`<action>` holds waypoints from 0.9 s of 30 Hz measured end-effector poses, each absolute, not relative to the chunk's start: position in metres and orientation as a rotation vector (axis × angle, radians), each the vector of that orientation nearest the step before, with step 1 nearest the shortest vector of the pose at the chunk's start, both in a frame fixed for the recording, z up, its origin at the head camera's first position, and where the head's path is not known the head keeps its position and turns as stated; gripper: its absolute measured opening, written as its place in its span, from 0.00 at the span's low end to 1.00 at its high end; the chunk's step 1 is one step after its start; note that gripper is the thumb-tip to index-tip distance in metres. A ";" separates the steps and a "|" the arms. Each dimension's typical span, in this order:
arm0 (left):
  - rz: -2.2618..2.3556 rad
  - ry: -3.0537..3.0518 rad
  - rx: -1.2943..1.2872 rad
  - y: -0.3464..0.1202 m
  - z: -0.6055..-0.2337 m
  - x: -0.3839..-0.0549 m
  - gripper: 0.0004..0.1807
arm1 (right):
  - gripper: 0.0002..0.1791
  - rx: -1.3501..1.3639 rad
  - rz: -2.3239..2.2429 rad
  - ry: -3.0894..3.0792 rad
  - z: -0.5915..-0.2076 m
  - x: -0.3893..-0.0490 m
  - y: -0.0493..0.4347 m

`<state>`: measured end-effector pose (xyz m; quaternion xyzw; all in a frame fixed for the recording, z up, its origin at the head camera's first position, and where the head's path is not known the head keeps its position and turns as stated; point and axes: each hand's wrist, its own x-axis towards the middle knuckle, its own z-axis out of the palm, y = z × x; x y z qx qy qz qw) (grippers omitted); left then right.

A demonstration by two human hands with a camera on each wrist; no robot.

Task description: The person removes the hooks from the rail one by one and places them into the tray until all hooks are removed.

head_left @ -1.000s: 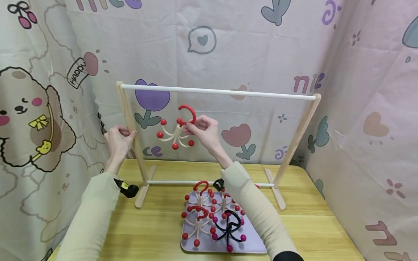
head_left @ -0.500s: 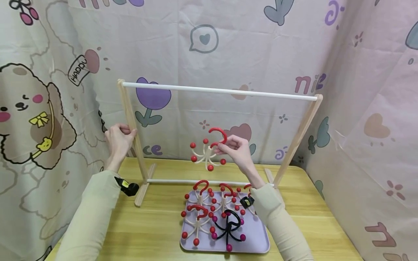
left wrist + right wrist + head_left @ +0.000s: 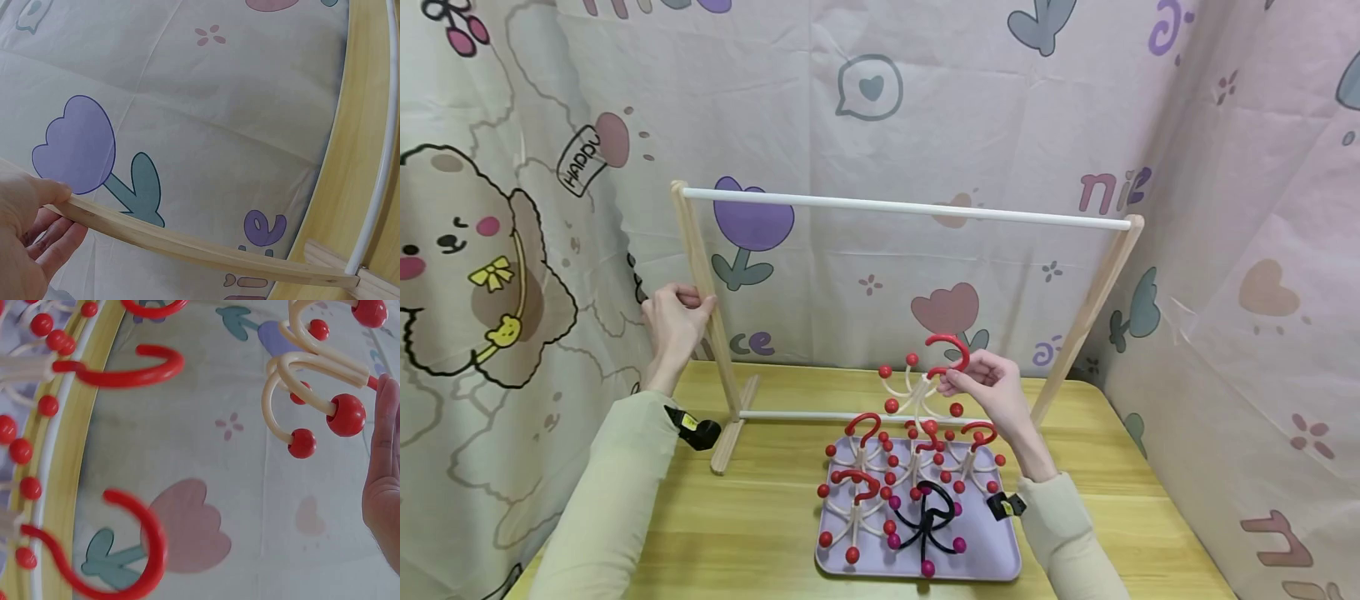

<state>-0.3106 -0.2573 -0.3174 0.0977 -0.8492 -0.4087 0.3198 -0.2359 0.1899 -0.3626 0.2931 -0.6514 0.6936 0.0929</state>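
Note:
My right hand (image 3: 996, 396) pinches the red hook of a cream, octopus-shaped hanger (image 3: 922, 390) with red ball tips. It holds the hanger over the back of a lilac tray (image 3: 988, 554). In the right wrist view, the held hanger's curved arms (image 3: 331, 367) stick out beside the fingers. With thumb and fingers on either side, my left hand (image 3: 673, 329) grips the left wooden post (image 3: 156, 234) of a rack. On the tray stand several similar red-hooked hangers (image 3: 855, 512) and one black hanger (image 3: 927, 523) with magenta balls.
Nothing hangs from the rack's white top rail (image 3: 902, 207). A lower white rail (image 3: 797, 416) runs just behind the tray, and the right post (image 3: 1086, 317) stands beyond my right hand. A printed curtain (image 3: 865, 142) surrounds the yellow wooden table (image 3: 1120, 517).
My right hand has carried the hanger down and to the right, from below the top rail to above the tray's back edge. The left hand stays on the post.

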 end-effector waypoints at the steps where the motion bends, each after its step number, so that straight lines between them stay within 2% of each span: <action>1: -1.071 -2.233 0.258 -0.258 -0.318 -0.311 0.17 | 0.02 0.880 2.046 -1.933 -0.365 -0.233 0.194; 6: -1.095 -2.232 0.254 -0.257 -0.318 -0.310 0.17 | 0.01 0.878 1.968 -1.948 -0.375 -0.216 0.218; 9: -1.109 -2.239 0.252 -0.256 -0.319 -0.309 0.17 | 0.07 0.835 1.961 -1.993 -0.381 -0.203 0.235; 13: -1.114 -2.229 0.249 -0.256 -0.318 -0.310 0.17 | 0.10 0.834 1.938 -2.045 -0.392 -0.192 0.257; 27: -1.108 -2.224 0.246 -0.255 -0.318 -0.310 0.18 | 0.07 0.943 1.993 -2.174 -0.424 -0.172 0.294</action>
